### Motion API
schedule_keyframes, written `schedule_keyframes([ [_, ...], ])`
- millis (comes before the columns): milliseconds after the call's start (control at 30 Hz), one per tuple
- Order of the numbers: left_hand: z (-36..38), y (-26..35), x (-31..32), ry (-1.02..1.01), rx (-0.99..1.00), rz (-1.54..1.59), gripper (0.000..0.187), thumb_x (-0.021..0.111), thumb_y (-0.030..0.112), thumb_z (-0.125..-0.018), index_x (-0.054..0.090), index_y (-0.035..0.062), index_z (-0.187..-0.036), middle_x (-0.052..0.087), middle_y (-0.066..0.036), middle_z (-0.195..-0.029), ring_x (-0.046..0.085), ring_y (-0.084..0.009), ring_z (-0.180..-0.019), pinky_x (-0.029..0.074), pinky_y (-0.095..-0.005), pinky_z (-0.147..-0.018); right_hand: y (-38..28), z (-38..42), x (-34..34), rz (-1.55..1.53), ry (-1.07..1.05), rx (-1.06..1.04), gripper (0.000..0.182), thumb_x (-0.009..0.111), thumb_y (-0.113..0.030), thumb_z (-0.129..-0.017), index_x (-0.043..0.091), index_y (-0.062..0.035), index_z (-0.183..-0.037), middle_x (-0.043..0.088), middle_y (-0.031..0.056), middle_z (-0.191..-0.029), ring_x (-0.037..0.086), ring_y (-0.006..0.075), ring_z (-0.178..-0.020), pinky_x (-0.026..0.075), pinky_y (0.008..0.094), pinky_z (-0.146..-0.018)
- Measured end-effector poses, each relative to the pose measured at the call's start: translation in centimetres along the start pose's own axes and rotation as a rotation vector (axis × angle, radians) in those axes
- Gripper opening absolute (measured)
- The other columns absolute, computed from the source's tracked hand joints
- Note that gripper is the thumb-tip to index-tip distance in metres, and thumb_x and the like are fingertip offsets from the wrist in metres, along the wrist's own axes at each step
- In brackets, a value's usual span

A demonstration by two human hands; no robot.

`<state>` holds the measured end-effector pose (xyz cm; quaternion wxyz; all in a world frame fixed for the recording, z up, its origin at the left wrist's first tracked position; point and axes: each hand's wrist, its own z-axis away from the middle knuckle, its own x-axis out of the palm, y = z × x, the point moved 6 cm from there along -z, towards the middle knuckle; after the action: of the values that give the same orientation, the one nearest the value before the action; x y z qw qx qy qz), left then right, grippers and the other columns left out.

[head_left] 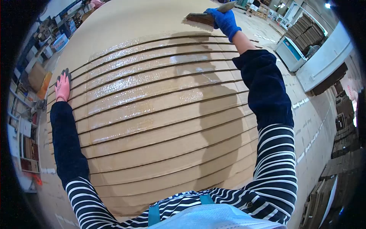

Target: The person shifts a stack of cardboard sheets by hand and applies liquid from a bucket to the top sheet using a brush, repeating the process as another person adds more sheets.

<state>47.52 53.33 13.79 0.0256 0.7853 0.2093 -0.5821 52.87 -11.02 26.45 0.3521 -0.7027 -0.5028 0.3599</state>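
Note:
Overlapping tan cardboard sheets (164,114) lie fanned out in front of me, their edges forming long dark lines. Wet, shiny streaks cover the upper left and middle strips. My right hand (225,23), in a blue glove, is closed around the handle of a wide brush (202,18) at the far edge of the strips, its pale bristles close to the large sheet behind them. My left hand (63,86), in a pink glove with dark fingertips, lies at the left ends of the strips with its fingers stretched out.
A white and teal cabinet (290,54) stands at the right, with stacked brown sheets (305,32) behind it. Cluttered shelves and boxes (37,76) line the left side. More cardboard piles (318,202) are at the lower right. Another person (254,7) is far back.

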Motion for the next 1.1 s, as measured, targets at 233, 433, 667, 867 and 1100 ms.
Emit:
schedule_keyframes([
  [233, 0.2, 0.2, -0.3, 0.022, 0.019, 0.041, 0.046, 0.019, 0.036, -0.086, 0.019, 0.0177, -0.129, 0.021, -0.005, -0.132, 0.017, -0.0252, -0.122, 0.016, -0.0477, -0.095, 4.3, -0.2, -1.0, 0.257, -0.048, -0.018, 0.029, 0.062, -0.029, -0.066, 0.06, 0.0, -0.072, 0.056, 0.0051, -0.06, 0.055, 0.0135, -0.058, 0.044, 0.0274, -0.053],
  [433, -0.2, -0.1, 0.0, 0.029, -0.021, 0.134, 0.047, 0.019, 0.038, -0.086, 0.018, 0.019, -0.129, 0.021, -0.003, -0.133, 0.017, -0.0259, -0.122, 0.015, -0.048, -0.095, 0.6, 1.6, -2.3, 0.104, -0.21, -0.105, 0.019, 0.056, -0.02, -0.071, 0.06, -0.0007, -0.073, 0.058, 0.0038, -0.067, 0.054, 0.0111, -0.062, 0.044, 0.0233, -0.056],
  [667, -0.7, -0.8, 1.0, 0.029, -0.006, 0.027, 0.047, 0.017, 0.038, -0.086, 0.018, 0.0206, -0.129, 0.02, -0.004, -0.133, 0.016, -0.0264, -0.122, 0.014, -0.0498, -0.095, 0.4, -0.5, -0.6, 0.028, -0.059, -0.202, 0.021, 0.058, -0.023, -0.071, 0.06, -0.0021, -0.072, 0.054, 0.0016, -0.06, 0.047, 0.0094, -0.043, 0.039, 0.0224, -0.038],
  [867, -0.8, -0.9, 1.3, 0.035, -0.006, 0.125, 0.046, 0.018, 0.039, -0.086, 0.019, 0.0214, -0.129, 0.02, -0.003, -0.133, 0.018, -0.0268, -0.122, 0.015, -0.0499, -0.095, 4.1, 1.5, -2.4, 0.07, -0.066, 0.028, 0.026, 0.06, -0.027, -0.069, 0.059, -0.0012, -0.07, 0.051, 0.0034, -0.054, 0.049, 0.0109, -0.048, 0.042, 0.0234, -0.046],
  [1100, -0.5, -0.6, 1.0, 0.029, -0.012, 0.023, 0.047, 0.018, 0.039, -0.085, 0.02, 0.021, -0.128, 0.022, -0.003, -0.132, 0.019, -0.026, -0.121, 0.015, -0.0474, -0.095, 1.8, 8.8, -2.6, 0.027, -0.449, 0.182, 0.018, 0.053, -0.018, -0.074, 0.059, -0.0016, -0.077, 0.058, 0.0048, -0.07, 0.051, 0.0097, -0.055, 0.041, 0.0202, -0.048],
])
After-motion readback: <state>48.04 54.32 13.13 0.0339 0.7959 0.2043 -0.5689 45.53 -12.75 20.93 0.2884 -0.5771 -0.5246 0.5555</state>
